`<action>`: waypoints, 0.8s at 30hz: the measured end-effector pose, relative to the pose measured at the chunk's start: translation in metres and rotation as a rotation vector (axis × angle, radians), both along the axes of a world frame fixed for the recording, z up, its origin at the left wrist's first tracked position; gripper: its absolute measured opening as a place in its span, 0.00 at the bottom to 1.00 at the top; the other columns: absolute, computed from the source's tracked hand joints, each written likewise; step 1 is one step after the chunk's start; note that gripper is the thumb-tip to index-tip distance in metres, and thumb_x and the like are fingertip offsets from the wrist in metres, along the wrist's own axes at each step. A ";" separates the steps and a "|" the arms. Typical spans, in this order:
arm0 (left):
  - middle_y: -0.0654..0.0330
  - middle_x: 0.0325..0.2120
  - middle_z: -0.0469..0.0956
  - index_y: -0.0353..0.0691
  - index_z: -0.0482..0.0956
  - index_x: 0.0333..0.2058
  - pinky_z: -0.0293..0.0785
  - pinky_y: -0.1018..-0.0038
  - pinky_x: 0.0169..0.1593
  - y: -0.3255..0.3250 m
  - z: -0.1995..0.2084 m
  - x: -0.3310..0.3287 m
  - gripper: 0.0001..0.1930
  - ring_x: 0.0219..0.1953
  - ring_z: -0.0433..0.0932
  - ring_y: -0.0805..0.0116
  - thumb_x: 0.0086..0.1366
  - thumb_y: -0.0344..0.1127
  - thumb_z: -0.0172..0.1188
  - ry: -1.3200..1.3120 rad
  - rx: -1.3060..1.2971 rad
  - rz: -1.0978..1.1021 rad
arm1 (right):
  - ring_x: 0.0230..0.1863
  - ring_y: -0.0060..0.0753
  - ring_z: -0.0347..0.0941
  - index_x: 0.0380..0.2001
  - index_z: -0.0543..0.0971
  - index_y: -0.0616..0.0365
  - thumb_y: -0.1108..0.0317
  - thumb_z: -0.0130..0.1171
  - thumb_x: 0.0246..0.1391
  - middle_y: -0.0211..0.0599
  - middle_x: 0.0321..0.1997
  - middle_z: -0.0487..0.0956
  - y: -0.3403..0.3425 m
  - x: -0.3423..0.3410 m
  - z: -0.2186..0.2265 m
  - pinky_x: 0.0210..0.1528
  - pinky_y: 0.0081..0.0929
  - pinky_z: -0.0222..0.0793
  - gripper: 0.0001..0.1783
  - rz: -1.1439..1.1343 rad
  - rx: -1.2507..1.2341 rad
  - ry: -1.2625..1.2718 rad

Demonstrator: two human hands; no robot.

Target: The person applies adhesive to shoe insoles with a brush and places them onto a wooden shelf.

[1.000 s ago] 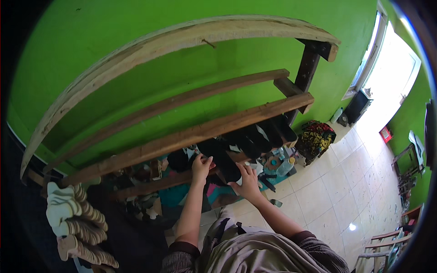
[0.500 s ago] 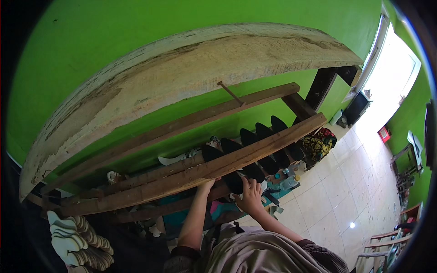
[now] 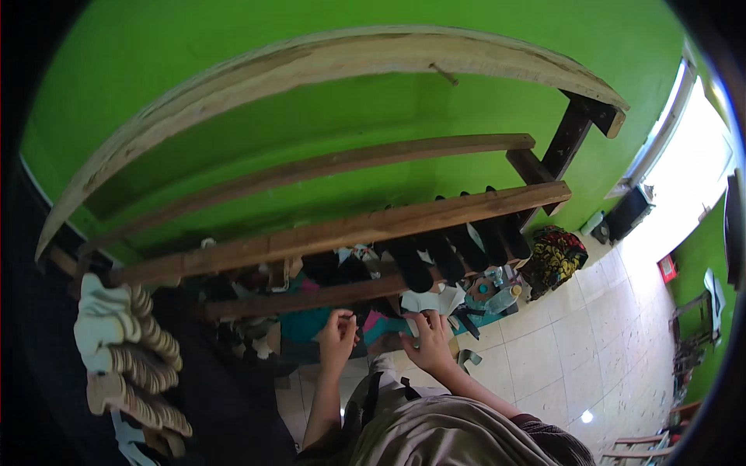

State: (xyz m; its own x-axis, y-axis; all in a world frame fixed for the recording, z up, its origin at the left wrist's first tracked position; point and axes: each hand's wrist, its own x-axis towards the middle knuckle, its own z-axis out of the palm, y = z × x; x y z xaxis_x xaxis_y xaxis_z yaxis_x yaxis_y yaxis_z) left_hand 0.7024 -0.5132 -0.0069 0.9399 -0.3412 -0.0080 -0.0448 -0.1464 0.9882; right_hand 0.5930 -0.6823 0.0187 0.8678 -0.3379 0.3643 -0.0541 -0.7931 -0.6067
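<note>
My left hand (image 3: 337, 340) hovers in front of the lower rail of a wooden rack, fingers loosely curled and nothing visible in them. To its right, my right hand (image 3: 430, 342) has its thumb and bent fingers apart, also with nothing seen in it. Several black long pieces with rounded ends (image 3: 409, 266) lean in a row on the rack, behind the brown front bar (image 3: 311, 242) and over the lower rail (image 3: 311, 297). Both hands are just short of them, apart from the row. What the black pieces are made of I cannot tell.
Several cream foot-shaped boards (image 3: 101, 330) hang stacked at the left end. Above runs a long pale plank (image 3: 326, 62) with a nail-like peg (image 3: 444, 74). Behind the hands lie a clear bottle (image 3: 503, 299), white sheets (image 3: 435, 301) and teal cloth (image 3: 299, 325). A patterned bundle (image 3: 554, 262) sits right.
Both hands have come away from the rack, down toward me; the right one was touching a black piece, the left the front bar. My view has shifted, so the plank looks higher and thinner.
</note>
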 end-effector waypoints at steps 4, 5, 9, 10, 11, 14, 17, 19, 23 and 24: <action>0.61 0.20 0.74 0.36 0.70 0.37 0.70 0.81 0.23 0.058 -0.030 -0.070 0.06 0.19 0.75 0.76 0.61 0.28 0.53 0.034 0.021 0.179 | 0.42 0.46 0.61 0.43 0.72 0.51 0.66 0.60 0.39 0.43 0.40 0.66 0.030 -0.037 -0.014 0.45 0.39 0.57 0.22 0.084 -0.006 0.024; 0.61 0.20 0.74 0.37 0.70 0.37 0.70 0.80 0.24 0.074 -0.038 -0.086 0.06 0.20 0.75 0.76 0.60 0.27 0.53 0.037 0.049 0.217 | 0.43 0.46 0.61 0.42 0.72 0.51 0.67 0.60 0.39 0.42 0.40 0.66 0.040 -0.046 -0.016 0.46 0.39 0.57 0.22 0.111 0.016 0.052; 0.60 0.19 0.74 0.37 0.71 0.36 0.71 0.77 0.26 0.123 -0.058 -0.134 0.07 0.21 0.76 0.73 0.58 0.27 0.53 0.054 0.193 0.277 | 0.43 0.46 0.61 0.42 0.72 0.52 0.68 0.60 0.38 0.44 0.40 0.65 0.075 -0.075 -0.027 0.47 0.40 0.56 0.22 0.237 0.051 0.075; 0.58 0.19 0.74 0.37 0.71 0.36 0.71 0.76 0.26 0.124 -0.041 -0.141 0.07 0.21 0.76 0.72 0.58 0.27 0.53 0.015 0.258 0.282 | 0.42 0.46 0.61 0.42 0.71 0.52 0.69 0.60 0.38 0.44 0.40 0.64 0.082 -0.081 -0.024 0.47 0.40 0.57 0.22 0.270 0.035 0.082; 0.57 0.19 0.75 0.37 0.71 0.36 0.71 0.75 0.27 0.128 -0.028 -0.148 0.06 0.21 0.76 0.70 0.58 0.28 0.53 -0.023 0.327 0.295 | 0.42 0.46 0.61 0.42 0.71 0.52 0.69 0.60 0.38 0.44 0.40 0.64 0.090 -0.085 -0.021 0.47 0.40 0.57 0.22 0.320 0.036 0.086; 0.55 0.20 0.75 0.36 0.71 0.35 0.71 0.74 0.27 0.149 -0.008 -0.167 0.07 0.21 0.76 0.68 0.57 0.28 0.54 -0.084 0.255 0.453 | 0.41 0.45 0.61 0.43 0.71 0.51 0.71 0.60 0.39 0.44 0.40 0.64 0.114 -0.095 -0.009 0.46 0.40 0.58 0.22 0.399 0.070 0.073; 0.60 0.21 0.75 0.36 0.72 0.36 0.71 0.78 0.29 0.176 0.006 -0.192 0.07 0.23 0.75 0.74 0.58 0.28 0.54 -0.051 0.302 0.520 | 0.41 0.45 0.61 0.42 0.72 0.51 0.71 0.60 0.39 0.44 0.40 0.63 0.138 -0.100 -0.004 0.46 0.40 0.58 0.22 0.457 0.065 0.053; 0.57 0.21 0.75 0.36 0.72 0.36 0.71 0.75 0.29 0.193 0.013 -0.209 0.08 0.22 0.75 0.70 0.57 0.28 0.55 -0.080 0.302 0.561 | 0.41 0.45 0.61 0.42 0.72 0.51 0.71 0.60 0.39 0.44 0.40 0.64 0.156 -0.104 -0.006 0.46 0.40 0.58 0.22 0.504 0.053 0.036; 0.53 0.21 0.76 0.35 0.71 0.37 0.71 0.71 0.29 0.242 0.029 -0.255 0.09 0.22 0.76 0.63 0.56 0.28 0.55 -0.114 0.376 0.681 | 0.41 0.44 0.60 0.41 0.72 0.51 0.72 0.60 0.40 0.44 0.40 0.64 0.210 -0.115 -0.007 0.46 0.40 0.57 0.20 0.623 0.045 0.003; 0.53 0.21 0.76 0.35 0.71 0.37 0.71 0.71 0.29 0.259 0.033 -0.268 0.09 0.22 0.76 0.63 0.56 0.28 0.55 -0.105 0.381 0.724 | 0.41 0.44 0.60 0.41 0.72 0.51 0.72 0.60 0.40 0.44 0.40 0.64 0.227 -0.118 -0.006 0.46 0.40 0.57 0.20 0.668 0.047 0.005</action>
